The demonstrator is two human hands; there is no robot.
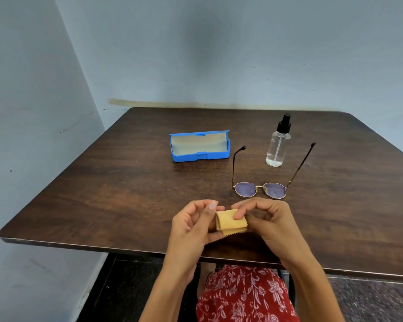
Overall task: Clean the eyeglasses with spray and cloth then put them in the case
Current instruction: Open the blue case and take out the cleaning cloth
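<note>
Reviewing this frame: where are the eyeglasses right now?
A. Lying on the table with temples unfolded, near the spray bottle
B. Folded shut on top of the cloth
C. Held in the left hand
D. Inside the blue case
A. The eyeglasses lie on the table with both temples open, just in front of the spray bottle; the open blue case holds nothing visible, and both hands hold only the yellow cloth.

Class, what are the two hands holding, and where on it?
The folded yellow cloth: left hand at its left edge, right hand pinching its upper right part.
</note>
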